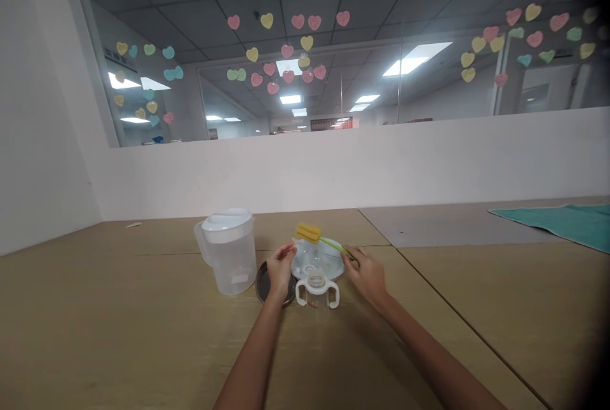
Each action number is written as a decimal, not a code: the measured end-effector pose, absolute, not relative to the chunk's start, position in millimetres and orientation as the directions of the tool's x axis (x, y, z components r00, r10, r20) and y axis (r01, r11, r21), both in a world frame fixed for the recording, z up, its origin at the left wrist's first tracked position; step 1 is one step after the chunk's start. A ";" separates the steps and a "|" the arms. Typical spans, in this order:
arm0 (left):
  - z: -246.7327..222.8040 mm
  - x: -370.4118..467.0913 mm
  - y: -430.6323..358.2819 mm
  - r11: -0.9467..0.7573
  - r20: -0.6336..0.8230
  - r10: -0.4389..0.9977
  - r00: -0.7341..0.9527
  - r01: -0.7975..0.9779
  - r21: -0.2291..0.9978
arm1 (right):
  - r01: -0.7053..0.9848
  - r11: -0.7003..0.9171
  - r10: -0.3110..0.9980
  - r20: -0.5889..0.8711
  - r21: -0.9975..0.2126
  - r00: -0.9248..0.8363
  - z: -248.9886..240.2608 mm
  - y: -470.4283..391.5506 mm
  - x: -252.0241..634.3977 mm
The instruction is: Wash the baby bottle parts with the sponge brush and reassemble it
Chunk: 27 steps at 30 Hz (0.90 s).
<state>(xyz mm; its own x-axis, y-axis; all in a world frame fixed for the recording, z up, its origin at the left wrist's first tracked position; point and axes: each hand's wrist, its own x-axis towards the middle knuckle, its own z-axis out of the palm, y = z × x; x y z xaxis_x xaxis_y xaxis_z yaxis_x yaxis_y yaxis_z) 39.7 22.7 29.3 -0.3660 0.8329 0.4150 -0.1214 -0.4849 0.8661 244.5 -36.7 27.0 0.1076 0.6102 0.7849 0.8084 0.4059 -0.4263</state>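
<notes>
My right hand [369, 273] is closed round the green handle of a brush with a yellow sponge head [308, 232], held over a white bowl [336, 270]. Beside the sponge head, my left hand [281, 267] has its fingers pinched together above a dark round dish [264, 284]; a small pale thing shows at the fingertips, too small to name. A clear bottle with a white two-handled ring [317, 284] stands upright between my forearms, in front of the bowl. Inside the bowl are clear items that I cannot make out well.
A translucent lidded pitcher [232, 254] stands left of my left hand. At the far right lies a green cloth [567, 222]. A small flat scrap [134, 225] is near the back left. Behind the table rises a white wall [333, 175] with a window above.
</notes>
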 end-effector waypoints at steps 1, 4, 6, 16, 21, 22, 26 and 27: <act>29.0 39.0 22.6 -0.502 0.444 0.820 -0.361 -0.083 0.861 | 0.789 0.436 0.602 0.792 -0.432 0.101 27.4 -38.1 243.8; 28.8 37.2 21.0 -0.541 0.516 0.772 -0.371 0.043 0.840 | 0.754 0.501 0.588 0.806 -0.425 0.064 27.1 -41.2 239.7; 28.5 36.5 19.9 -0.541 0.537 0.751 -0.384 0.107 0.834 | 0.769 0.499 0.581 0.813 -0.398 0.044 25.1 -40.8 237.4; 27.2 37.2 22.0 -0.539 0.505 0.779 -0.371 0.014 0.842 | 0.763 0.425 0.592 0.787 -0.487 0.172 27.6 -37.5 243.2; 29.8 39.5 21.3 -0.465 0.357 0.857 -0.372 -0.259 0.846 | 0.701 0.427 0.631 0.743 -0.572 0.222 29.1 -36.7 245.8; 29.7 39.2 22.1 -0.451 0.338 0.867 -0.365 -0.289 0.845 | 0.693 0.423 0.644 0.732 -0.584 0.223 28.2 -36.5 245.2; 28.0 36.3 26.3 -0.415 0.291 0.890 -0.352 -0.358 0.836 | 0.708 0.405 0.699 0.695 -0.578 0.168 24.1 -36.6 240.8; 27.8 35.7 27.0 -0.409 0.276 0.891 -0.359 -0.378 0.830 | 0.715 0.410 0.711 0.690 -0.566 0.139 23.4 -36.8 240.0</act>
<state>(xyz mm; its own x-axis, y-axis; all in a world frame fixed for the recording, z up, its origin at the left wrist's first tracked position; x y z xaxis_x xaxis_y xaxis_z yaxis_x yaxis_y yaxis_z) 35.7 27.0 27.8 -0.3594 0.8915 0.2759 -0.3784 -0.4094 0.8302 240.0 -36.8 23.4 0.1390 0.7106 0.6897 0.7149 0.4100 -0.5664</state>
